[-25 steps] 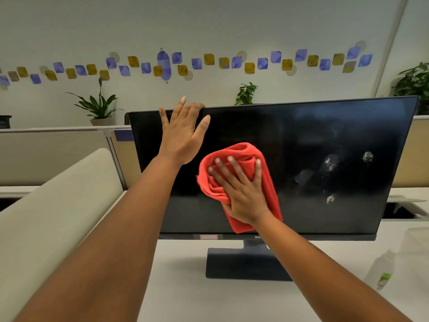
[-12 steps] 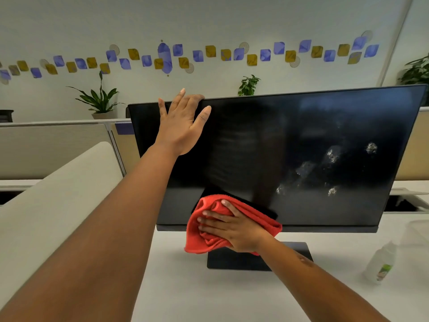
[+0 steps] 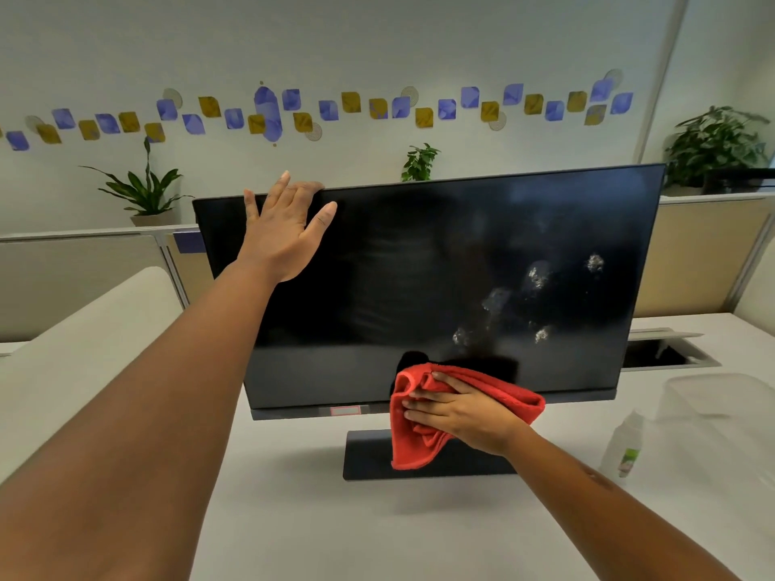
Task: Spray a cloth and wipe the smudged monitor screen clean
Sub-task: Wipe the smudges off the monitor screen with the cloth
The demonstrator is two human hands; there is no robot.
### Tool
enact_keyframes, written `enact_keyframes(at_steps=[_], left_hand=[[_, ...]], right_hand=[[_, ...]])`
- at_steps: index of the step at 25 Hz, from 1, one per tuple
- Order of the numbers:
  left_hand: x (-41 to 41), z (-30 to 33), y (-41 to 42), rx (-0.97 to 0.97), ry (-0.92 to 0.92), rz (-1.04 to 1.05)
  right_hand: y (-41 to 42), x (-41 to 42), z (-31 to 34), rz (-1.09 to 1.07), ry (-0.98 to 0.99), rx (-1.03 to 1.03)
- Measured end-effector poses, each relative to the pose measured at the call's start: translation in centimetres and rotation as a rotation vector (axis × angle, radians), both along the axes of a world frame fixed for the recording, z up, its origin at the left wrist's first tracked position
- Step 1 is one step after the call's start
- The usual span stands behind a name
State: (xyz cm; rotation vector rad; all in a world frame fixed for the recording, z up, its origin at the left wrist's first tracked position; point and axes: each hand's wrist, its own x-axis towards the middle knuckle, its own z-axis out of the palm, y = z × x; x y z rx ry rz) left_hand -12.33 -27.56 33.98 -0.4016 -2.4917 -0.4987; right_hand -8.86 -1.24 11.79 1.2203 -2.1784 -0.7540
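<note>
Cloth (image 3: 461, 408) under right hand (image 3: 465, 417), monitor (image 3: 419, 287) bottom edge.

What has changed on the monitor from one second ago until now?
The right hand moved the red cloth down from mid-screen to the monitor's bottom edge, then right. The left hand stayed on the top edge; the smudges on the right remain.

Both forearms are bare, with no sleeves in view. The right forearm (image 3: 595, 482) bears a small dark mark, possibly a tattoo.
</note>
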Motion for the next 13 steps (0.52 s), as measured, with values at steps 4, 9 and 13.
enact_keyframes(at_steps=[4, 9, 13], left_hand=[[0.1, -0.2, 0.4, -0.016, 0.048, 0.047], [0.0, -0.1, 4.3, -0.03, 0.162, 0.067], [-0.3, 0.9, 10.2, -0.091, 0.231, -0.071]], right_hand=[[2.5, 2.6, 0.5, -0.098, -0.006, -0.338], [1.7, 3.2, 3.1, -0.151, 0.159, -1.167], [-0.9, 0.3, 8.4, -0.224, 0.299, -1.381]])
